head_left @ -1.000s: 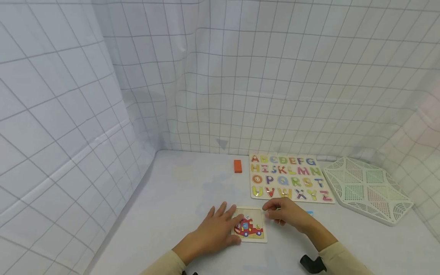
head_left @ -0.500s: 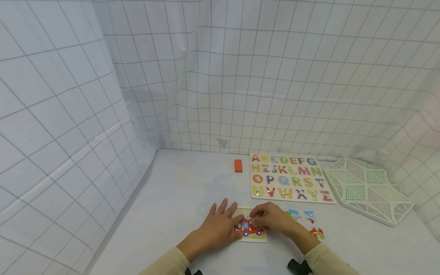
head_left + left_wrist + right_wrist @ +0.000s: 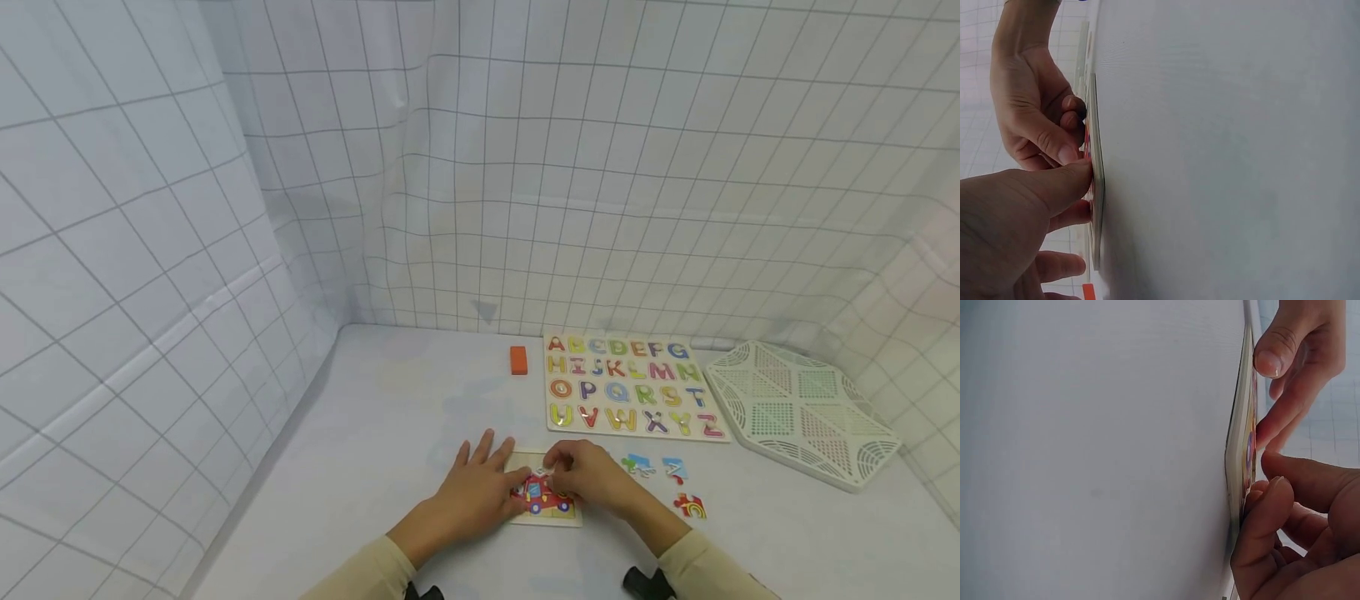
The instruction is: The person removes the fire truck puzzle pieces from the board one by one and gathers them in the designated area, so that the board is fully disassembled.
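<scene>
Right hand [image 3: 591,475] moved over puzzle [image 3: 550,514], beside left hand [image 3: 474,496].

Board [image 3: 1241,428] edge-on, wht tabletop [image 3: 1091,450], L hand [image 3: 1307,353] touching upper pt, R hand [image 3: 1325,544] w/ fingers curled at lower pt

This appears to be a lab-style tabletop booth. White cloth [image 3: 525,167] printed with dark grid lines screens the left, far and right sides, and the worktop [image 3: 390,400] is also white. Toys lie on it: a letter board [image 3: 603,403] at the far right and a puzzle [image 3: 542,502] nearer. What building surrounds the booth cannot be told.
</scene>
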The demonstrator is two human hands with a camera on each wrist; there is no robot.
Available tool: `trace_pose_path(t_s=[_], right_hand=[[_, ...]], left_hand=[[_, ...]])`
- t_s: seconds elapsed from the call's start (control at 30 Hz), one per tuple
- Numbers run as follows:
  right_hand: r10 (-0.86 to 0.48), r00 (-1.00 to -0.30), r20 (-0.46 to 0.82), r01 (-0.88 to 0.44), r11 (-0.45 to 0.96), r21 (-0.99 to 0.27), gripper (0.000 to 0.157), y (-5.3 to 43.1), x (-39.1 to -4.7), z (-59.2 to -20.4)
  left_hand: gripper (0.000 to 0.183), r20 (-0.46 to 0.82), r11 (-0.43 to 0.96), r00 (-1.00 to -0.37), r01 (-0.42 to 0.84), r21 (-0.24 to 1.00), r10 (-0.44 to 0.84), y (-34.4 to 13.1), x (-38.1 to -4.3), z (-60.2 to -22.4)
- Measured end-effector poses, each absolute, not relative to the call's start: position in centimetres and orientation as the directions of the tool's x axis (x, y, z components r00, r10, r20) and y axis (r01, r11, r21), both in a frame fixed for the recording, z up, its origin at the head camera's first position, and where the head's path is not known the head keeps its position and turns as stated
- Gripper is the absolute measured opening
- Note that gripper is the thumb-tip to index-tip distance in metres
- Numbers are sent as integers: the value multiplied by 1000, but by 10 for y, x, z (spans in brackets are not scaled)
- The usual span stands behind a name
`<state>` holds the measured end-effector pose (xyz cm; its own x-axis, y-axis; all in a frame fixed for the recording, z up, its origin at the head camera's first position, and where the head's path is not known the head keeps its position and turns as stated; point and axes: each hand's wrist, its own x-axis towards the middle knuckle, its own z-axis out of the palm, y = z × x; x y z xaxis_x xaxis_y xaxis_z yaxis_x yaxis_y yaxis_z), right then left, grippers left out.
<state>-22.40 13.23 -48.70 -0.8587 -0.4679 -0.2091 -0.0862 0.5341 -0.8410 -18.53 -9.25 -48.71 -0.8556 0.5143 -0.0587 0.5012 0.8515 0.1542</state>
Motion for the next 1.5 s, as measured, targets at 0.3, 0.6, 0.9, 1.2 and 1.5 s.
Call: trace_pose_path(t_s=[0.3,0.6,0.9,1.2,1.5], right_hand=[[-425,-879,-216,-92,597,-797,8,126,-221,-486],[-434,-878,-200,-96,570,-816,10,127,-223,-487],[-396,-893,-212,-54,564,-824,11,127,-220,-489],[-401,-882,-248,-14,549,-836,10,127,-222,-488],[-422,-872,-248,27,463,-886,8,131,-223,-486]], left_hand=[[47,-36,852,-857,505,139,514,-92,-186,-490],[48,-29,849,-857,504,155,514,-92,-185,-490],[50,-42,856,-863,491,160,503,-91,-185,-489],[50,-39,856,-865,488,169,501,-90,-184,-488],[50,-31,851,-860,497,170,509,-92,-184,-487]])
